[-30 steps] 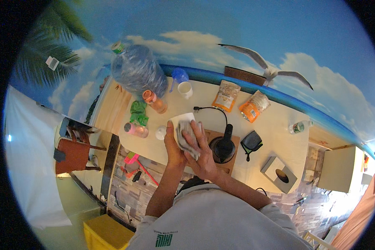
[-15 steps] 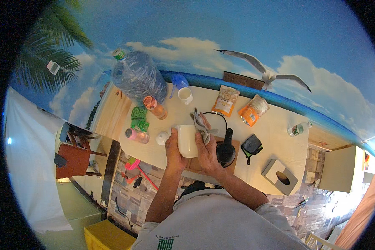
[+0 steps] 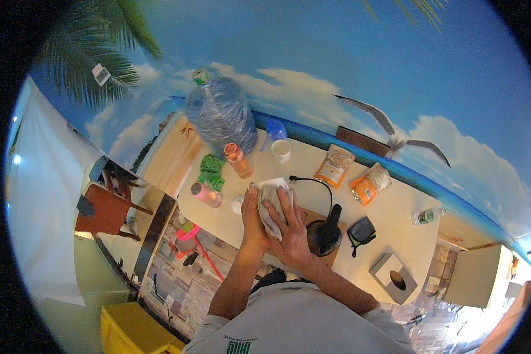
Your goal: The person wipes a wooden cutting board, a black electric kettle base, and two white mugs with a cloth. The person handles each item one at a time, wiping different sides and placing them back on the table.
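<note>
My left hand (image 3: pixel 253 223) grips the side of a cream-white cup held above the near edge of the table. My right hand (image 3: pixel 292 236) presses a pale grey cloth (image 3: pixel 269 200) against that cup, fingers laid across the cloth. Between them, the cloth and hands hide most of the cup. Close to my left hand lies a small round white lid-like piece (image 3: pixel 238 204). Just right of my right hand, a black kettle-like appliance (image 3: pixel 323 237) with a handle rests on a brown board (image 3: pixel 338 255).
Back left stand a large wrapped water bottle (image 3: pixel 221 112), an orange-topped bottle (image 3: pixel 239 162), a pink-capped bottle (image 3: pixel 206 195), green cloth (image 3: pixel 211 171) and white mug (image 3: pixel 281 151). Rightward are two pouches (image 3: pixel 335 165), a black pouch (image 3: pixel 361 232), tissue box (image 3: pixel 393 277) and small bottle (image 3: pixel 429 216).
My right hand has brought the cloth from the cup's right side over the cup, now covering most of it. The whole view has shifted slightly.
</note>
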Motion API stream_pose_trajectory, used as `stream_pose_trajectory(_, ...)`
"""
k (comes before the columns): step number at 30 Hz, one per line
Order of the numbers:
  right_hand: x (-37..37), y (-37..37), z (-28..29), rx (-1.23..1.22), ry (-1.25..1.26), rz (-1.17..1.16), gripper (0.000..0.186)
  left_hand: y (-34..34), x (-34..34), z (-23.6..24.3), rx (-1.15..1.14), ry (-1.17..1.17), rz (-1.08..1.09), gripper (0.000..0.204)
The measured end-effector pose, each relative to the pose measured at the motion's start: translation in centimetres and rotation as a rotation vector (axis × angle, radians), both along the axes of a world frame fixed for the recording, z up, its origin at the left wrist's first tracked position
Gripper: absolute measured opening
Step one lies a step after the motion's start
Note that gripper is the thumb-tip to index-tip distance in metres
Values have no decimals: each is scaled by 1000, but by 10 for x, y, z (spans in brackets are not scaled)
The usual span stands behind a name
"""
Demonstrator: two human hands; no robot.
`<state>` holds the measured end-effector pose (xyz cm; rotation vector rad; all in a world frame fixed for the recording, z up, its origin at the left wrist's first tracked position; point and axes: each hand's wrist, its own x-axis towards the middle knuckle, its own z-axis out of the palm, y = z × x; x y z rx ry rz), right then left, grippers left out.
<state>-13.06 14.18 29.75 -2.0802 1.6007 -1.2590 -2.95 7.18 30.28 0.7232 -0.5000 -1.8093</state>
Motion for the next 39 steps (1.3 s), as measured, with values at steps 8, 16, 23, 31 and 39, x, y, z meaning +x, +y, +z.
stream_pose_trajectory(8,0,-19,24,-129,35,73,66,8,8,-15,0,43,-2,49)
stream_pose_trajectory(16,5,-39,12,26,-188,103,59,-5,11,-20,106,360,-29,57)
stream_pose_trajectory(23,20,4,2,-19,-72,66,76,-11,24,-7,85,306,-130,75)
stream_pose_trajectory(31,28,-11,6,-12,-359,64,64,-40,39,-65,86,401,-139,66)
stream_pose_trajectory(39,22,-61,13,-81,-10,-268,56,-41,43,-54,17,403,-211,57)
